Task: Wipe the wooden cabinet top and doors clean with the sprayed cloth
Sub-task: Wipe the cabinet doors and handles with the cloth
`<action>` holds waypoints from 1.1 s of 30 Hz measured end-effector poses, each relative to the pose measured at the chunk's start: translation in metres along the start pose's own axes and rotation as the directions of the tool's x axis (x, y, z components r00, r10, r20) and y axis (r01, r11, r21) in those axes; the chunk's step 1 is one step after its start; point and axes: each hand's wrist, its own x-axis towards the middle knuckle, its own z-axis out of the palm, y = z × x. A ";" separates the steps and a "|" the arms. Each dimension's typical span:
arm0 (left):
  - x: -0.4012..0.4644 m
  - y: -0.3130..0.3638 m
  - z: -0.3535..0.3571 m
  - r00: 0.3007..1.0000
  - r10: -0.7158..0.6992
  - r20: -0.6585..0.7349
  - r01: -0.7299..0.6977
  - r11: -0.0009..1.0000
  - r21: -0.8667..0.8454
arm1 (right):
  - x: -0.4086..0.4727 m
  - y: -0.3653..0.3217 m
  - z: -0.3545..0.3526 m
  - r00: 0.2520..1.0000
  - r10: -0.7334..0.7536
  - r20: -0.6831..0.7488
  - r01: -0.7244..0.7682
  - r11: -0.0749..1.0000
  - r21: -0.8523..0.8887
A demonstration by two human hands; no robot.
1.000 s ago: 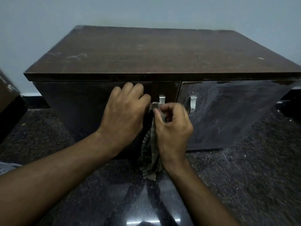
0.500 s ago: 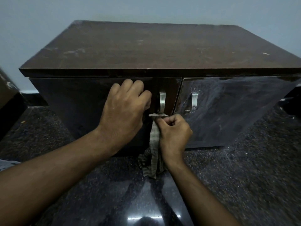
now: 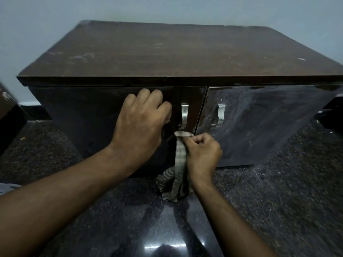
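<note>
Risk: right hand (image 3: 202, 154) only pinches top corner of striped beige cloth (image 3: 179, 164), could slip. Left hand (image 3: 141, 125) curled against dark wooden cabinet door (image 3: 83, 117), grip unclear.

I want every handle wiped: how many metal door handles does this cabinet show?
2. One curved silver metal handle on the left door, just above the cloth; one on the right door. None seem hidden.

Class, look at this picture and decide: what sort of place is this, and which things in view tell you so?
Probably an indoor room in a home or office. A low wooden cabinet with metal door handles stands against a plain painted wall on a polished dark stone floor.
</note>
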 end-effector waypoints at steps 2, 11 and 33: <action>0.000 0.000 0.000 1.000 0.004 -0.005 -0.004 1.000 -0.004 | -0.001 0.005 -0.004 0.998 0.043 -0.042 -0.042 0.998 0.039; 0.000 0.001 -0.001 0.999 -0.003 0.032 0.003 1.000 -0.003 | -0.004 -0.018 -0.001 0.961 -0.260 -0.099 0.258 0.965 -0.039; 0.000 0.005 -0.004 0.999 0.033 0.006 -0.033 0.999 0.022 | 0.019 -0.070 -0.013 0.546 -0.827 -0.135 0.779 0.560 -0.282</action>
